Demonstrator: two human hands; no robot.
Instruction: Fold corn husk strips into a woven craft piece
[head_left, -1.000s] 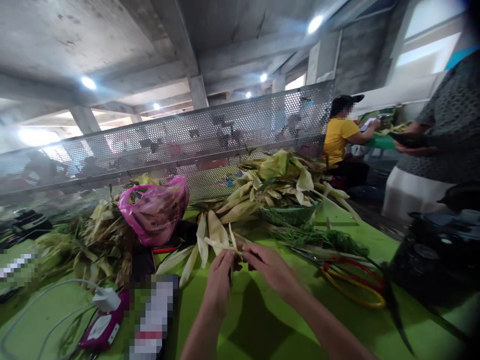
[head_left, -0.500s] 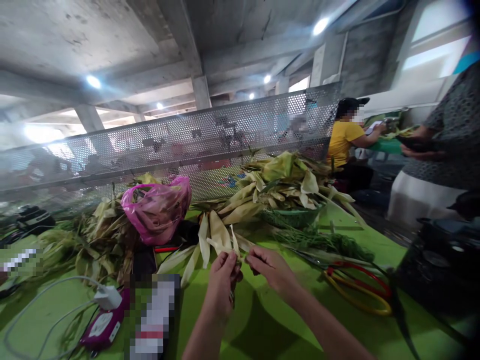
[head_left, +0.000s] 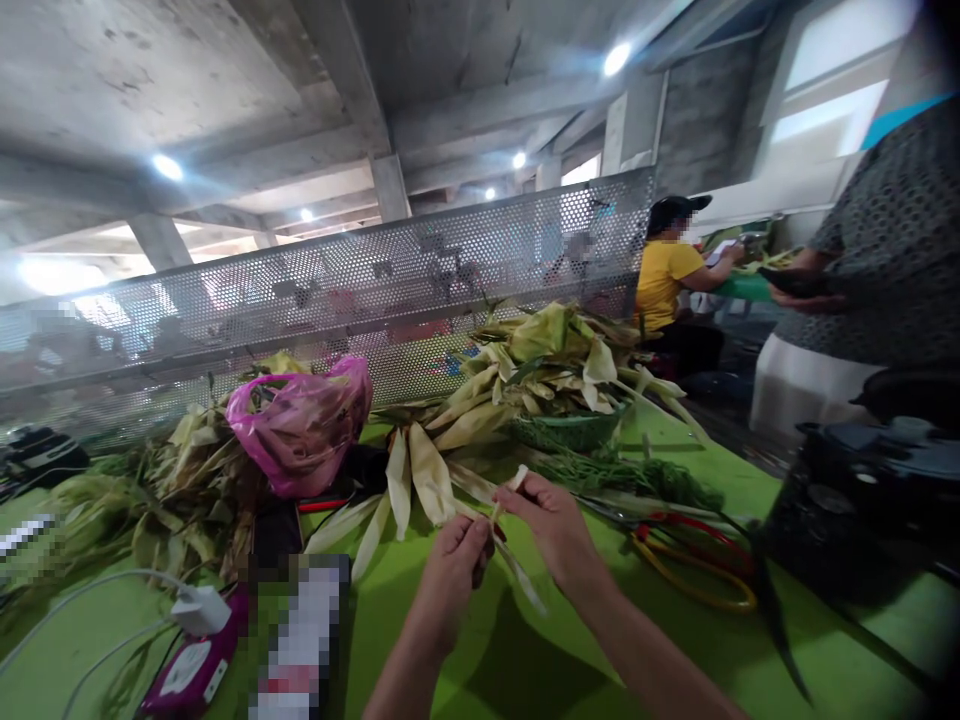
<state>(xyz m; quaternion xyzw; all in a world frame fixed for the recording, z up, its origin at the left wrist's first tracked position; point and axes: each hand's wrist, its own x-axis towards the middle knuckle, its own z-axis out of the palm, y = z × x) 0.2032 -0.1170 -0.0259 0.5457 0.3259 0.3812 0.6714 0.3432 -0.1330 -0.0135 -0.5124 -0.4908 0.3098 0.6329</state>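
Note:
In the middle of the view, my left hand [head_left: 452, 568] and my right hand [head_left: 553, 528] are close together above the green table. Both pinch a narrow pale corn husk strip [head_left: 525, 578], whose loose end hangs down between them. A short end sticks up above my right fingers. Just beyond my hands lie wide pale corn husks [head_left: 430, 475]. Farther back, a heap of dried husks [head_left: 547, 350] fills a green basket [head_left: 574, 432]. To the right of my right hand are scissors with red and yellow handles [head_left: 694, 570].
A pink plastic bag [head_left: 304, 425] of husks stands at the left, beside more husks [head_left: 180, 490]. A purple power strip [head_left: 187, 660] with a white plug and a blurred phone-like object [head_left: 300, 640] lie front left. A black bag [head_left: 862, 520] is at the right. Two people are beyond.
My right hand has moved up and in against my left hand and now pinches the strip too. The strip's long end has swung down to the right. The view has shifted slightly.

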